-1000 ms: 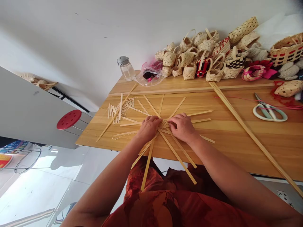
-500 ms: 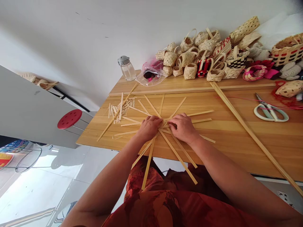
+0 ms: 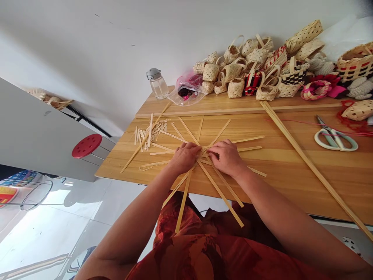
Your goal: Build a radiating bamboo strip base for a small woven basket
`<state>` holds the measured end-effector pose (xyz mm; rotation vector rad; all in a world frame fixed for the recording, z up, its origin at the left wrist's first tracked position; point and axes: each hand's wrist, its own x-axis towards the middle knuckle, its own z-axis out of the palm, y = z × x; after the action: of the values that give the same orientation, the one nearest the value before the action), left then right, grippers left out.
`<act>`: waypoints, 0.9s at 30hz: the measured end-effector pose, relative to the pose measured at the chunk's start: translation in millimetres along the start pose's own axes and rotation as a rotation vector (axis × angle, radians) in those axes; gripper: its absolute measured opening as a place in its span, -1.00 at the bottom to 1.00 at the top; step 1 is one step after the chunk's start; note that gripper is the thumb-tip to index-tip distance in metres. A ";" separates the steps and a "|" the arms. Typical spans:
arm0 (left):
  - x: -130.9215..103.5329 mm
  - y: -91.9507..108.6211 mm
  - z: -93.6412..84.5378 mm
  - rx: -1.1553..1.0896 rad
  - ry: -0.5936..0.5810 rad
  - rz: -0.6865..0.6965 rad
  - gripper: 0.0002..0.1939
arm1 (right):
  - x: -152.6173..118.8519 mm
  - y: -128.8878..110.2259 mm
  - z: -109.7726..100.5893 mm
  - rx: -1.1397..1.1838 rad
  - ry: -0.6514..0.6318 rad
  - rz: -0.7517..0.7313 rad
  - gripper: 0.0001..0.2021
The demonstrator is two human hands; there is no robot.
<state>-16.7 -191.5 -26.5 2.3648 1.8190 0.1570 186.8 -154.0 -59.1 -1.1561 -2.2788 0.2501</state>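
Several flat bamboo strips cross one another on the table and spread outward like spokes; some ends overhang the front edge above my lap. My left hand presses on the left of the crossing point, its fingers bent over the strips there. On the right of the same point, my right hand is closed, thumb and fingers pinching the strips. Only a small part of the crossing shows between the two hands; the rest lies under my fingers.
Strip offcuts lie at the left under a long strip. A long bundle of strips slants across the right, near scissors. Small woven baskets line the wall beside a plastic bag and a bottle. A red stool stands left.
The view has shifted very slightly. Both hands keep the same places on the strips, with no clear movement of the strips.
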 end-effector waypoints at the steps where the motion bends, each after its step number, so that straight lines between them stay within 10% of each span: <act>1: -0.4 0.5 -0.8 0.001 -0.004 -0.002 -0.55 | 0.3 0.5 -0.2 0.003 0.006 0.009 -0.82; 27: 2.8 -13.0 -7.6 -0.179 -0.025 0.096 -0.26 | 1.4 3.7 -0.4 -0.021 0.059 0.087 -0.84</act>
<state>-29.7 -185.2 -21.5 2.3184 1.6079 0.2882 188.8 -150.7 -59.7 -1.2591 -2.1878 0.2231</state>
